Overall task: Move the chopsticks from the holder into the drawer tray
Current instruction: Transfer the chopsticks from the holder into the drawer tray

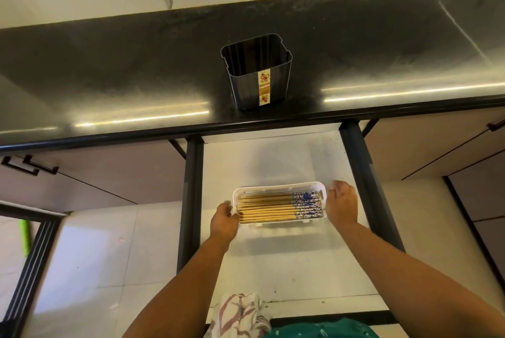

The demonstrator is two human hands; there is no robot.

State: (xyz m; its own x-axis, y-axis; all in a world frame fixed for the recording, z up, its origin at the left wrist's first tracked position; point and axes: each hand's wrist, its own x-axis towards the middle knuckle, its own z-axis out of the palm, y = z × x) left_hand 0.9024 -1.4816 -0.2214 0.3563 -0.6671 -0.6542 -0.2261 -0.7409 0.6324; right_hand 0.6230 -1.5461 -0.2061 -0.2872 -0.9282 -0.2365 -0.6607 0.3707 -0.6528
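A white tray [276,187] holds several wooden chopsticks [267,208] with blue-patterned ends, lying side by side. It sits over the white floor of the open drawer [273,163] and casts a shadow below itself. My left hand [224,221] curls around the tray's left end. My right hand [341,204] presses against its right end. The dark metal holder [258,75] with a yellow label stands on the black countertop [109,70] above the drawer, and nothing shows inside it.
Dark drawer rails [191,201] run along both sides of the drawer. Cabinet fronts with black handles [30,165] flank it. A patterned cloth [240,313] hangs at the drawer's near edge. A marble wall backs the counter.
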